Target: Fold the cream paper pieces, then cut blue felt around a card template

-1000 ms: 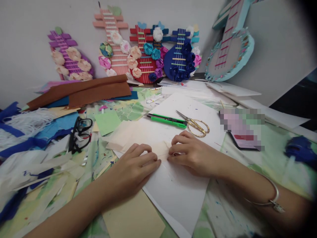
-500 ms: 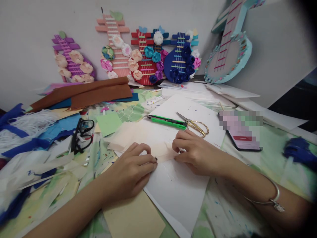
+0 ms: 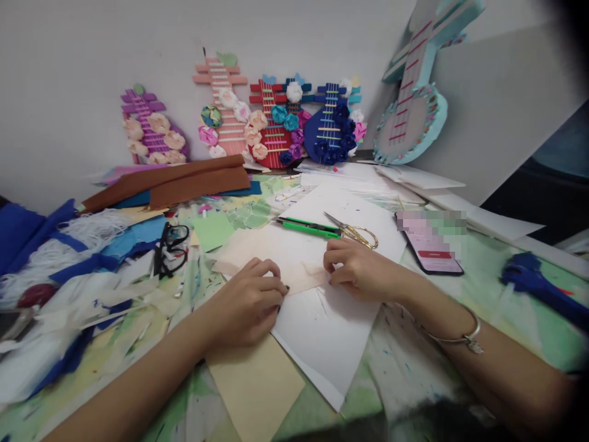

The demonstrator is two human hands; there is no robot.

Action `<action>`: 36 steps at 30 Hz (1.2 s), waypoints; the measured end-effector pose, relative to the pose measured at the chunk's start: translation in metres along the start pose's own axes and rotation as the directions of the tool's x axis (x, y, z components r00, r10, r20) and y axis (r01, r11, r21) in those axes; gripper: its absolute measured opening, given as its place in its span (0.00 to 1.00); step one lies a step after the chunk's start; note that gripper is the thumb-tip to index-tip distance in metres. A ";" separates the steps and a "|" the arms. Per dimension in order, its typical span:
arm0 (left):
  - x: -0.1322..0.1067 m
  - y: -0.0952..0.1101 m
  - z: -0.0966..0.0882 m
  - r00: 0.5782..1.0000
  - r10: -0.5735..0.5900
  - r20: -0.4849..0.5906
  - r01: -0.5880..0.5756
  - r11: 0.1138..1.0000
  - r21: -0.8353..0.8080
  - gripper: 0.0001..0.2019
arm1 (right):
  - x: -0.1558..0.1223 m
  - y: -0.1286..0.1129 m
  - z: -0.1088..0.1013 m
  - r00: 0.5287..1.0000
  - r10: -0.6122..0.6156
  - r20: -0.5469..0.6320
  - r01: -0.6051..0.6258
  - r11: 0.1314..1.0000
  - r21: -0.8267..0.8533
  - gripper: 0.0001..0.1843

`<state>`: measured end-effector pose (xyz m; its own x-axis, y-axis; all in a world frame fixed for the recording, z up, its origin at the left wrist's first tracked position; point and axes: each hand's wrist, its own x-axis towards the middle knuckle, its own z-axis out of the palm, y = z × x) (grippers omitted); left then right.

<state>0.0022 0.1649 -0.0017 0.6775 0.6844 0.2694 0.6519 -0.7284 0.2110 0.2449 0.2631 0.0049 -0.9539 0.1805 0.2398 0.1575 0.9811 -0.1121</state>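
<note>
A thin peach sheet of crepe paper (image 3: 294, 270) lies between my hands on a white sheet of paper (image 3: 322, 344). My left hand (image 3: 251, 301) rests with curled fingers on its left part, fingertips at the near edge. At its right end, my right hand (image 3: 361, 270) pinches the paper, where a small flap is turned up; the thumb is partly hidden. Just beyond the hands are a green utility knife (image 3: 308, 227) and gold-handled scissors (image 3: 356, 233), whose handles lie close to my right fingers.
A phone (image 3: 430, 245) and a dark blue tool (image 3: 543, 285) lie at the right. Black-framed glasses (image 3: 172, 248), white paper shreds (image 3: 69, 245) and scraps are at the left. Brown paper (image 3: 184, 184) and several flower-decorated model lutes (image 3: 271, 123) stand along the back.
The camera view has shifted, so the lutes and table items sit differently in the picture. A turned-up flap of the crepe paper now shows beside my right fingers. The left hand keeps its place.
</note>
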 end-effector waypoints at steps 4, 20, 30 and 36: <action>-0.003 0.003 -0.001 1.000 -0.022 0.015 0.021 0.998 0.056 0.06 | -0.001 0.001 0.006 0.997 0.015 -0.076 -0.008 0.996 0.088 0.14; -0.017 -0.012 0.016 0.927 -0.206 -0.313 0.166 0.975 -0.149 0.12 | 0.005 -0.019 0.032 0.985 0.124 -0.119 -0.049 0.867 0.497 0.10; -0.018 -0.011 0.026 0.950 -0.170 -0.262 0.164 0.985 -0.045 0.09 | 0.004 -0.009 0.045 0.946 0.278 -0.166 -0.127 0.790 0.600 0.13; -0.015 -0.004 0.028 0.934 -0.192 -0.302 0.195 0.981 -0.023 0.08 | 0.002 -0.006 0.045 0.916 0.335 -0.222 -0.160 0.811 0.563 0.12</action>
<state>-0.0007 0.1585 -0.0329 0.4042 0.7691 0.4951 0.7633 -0.5819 0.2807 0.2302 0.2541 -0.0367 -0.7640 0.5091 0.3964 0.1360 0.7276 -0.6723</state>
